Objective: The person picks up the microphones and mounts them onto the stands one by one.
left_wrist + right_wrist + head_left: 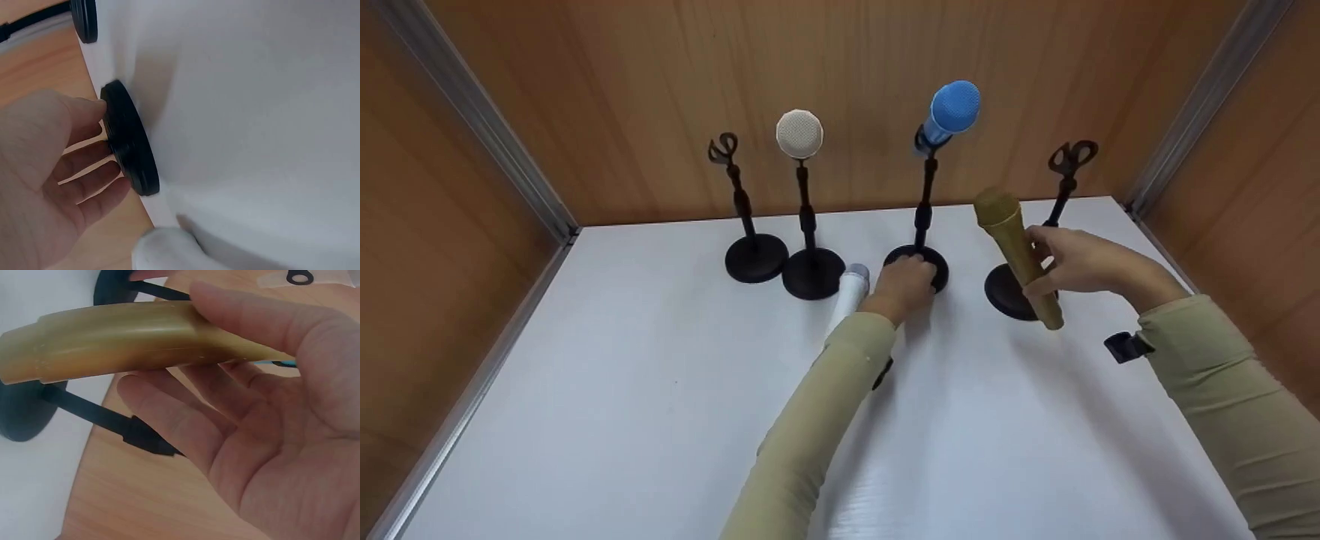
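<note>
My right hand (1080, 262) pinches a gold microphone (1016, 244) between thumb and fingers. It is held tilted, head up and to the left, in front of the rightmost stand (1009, 292), whose clip holds nothing. My left hand (906, 286) reaches to the round black base (129, 140) of another microphone stand, thumb at one edge and fingertips along its top. A blue microphone (955, 109) sits in that stand's clip. Beside the left wrist a white microphone (849, 294) lies on the table, partly hidden by the sleeve.
Further left, a stand (812, 274) carries a cream-headed microphone (799, 135). Close by it is the leftmost stand (756, 259), its clip bare. All stand along the back of the white table (622, 390), before a wood-grain panel (660, 97). Similar panels rise at both sides.
</note>
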Tool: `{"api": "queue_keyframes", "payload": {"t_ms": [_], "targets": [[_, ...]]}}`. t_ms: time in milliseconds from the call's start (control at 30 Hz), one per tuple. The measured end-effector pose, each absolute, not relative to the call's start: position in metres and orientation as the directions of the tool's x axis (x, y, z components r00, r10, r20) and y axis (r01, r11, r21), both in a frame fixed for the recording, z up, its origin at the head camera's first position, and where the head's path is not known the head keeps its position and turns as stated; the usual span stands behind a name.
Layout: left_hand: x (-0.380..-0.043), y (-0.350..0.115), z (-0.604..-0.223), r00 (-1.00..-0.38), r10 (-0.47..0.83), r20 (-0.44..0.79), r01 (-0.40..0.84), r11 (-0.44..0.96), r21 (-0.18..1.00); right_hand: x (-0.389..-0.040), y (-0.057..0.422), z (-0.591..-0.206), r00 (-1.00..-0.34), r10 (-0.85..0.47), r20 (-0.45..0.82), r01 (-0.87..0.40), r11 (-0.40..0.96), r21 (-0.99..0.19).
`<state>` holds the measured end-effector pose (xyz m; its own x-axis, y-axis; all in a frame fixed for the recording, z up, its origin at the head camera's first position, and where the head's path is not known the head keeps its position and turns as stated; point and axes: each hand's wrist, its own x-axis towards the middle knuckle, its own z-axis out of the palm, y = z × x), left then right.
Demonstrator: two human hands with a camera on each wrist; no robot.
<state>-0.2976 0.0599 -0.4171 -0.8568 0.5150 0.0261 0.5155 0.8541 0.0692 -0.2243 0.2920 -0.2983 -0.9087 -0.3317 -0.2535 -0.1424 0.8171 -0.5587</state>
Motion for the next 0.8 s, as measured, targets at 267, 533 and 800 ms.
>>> {"api": "queue_keyframes", "payload": {"t_ms": [267, 533, 800], "targets": [[-0.291, 0.101, -0.429, -0.811, 0.585, 0.028, 0.546, 0.737, 0.399, -0.209, 0.32, -0.289, -0.907, -0.34, -0.248, -0.162, 0.826, -0.54], [-0.288, 0.139, -0.438, -0.825, 0.559, 0.084, 0.432, 0.528, 0.731, -0.195, 0.347, -0.288, -0.936, -0.334, -0.112, -0.2, 0.765, -0.612], [-0.285, 0.162, -0.445, -0.837, 0.543, 0.071, 0.327, 0.392, 0.86, -0.19, 0.362, -0.302, -0.961, -0.271, 0.056, -0.218, 0.618, -0.755]]}}
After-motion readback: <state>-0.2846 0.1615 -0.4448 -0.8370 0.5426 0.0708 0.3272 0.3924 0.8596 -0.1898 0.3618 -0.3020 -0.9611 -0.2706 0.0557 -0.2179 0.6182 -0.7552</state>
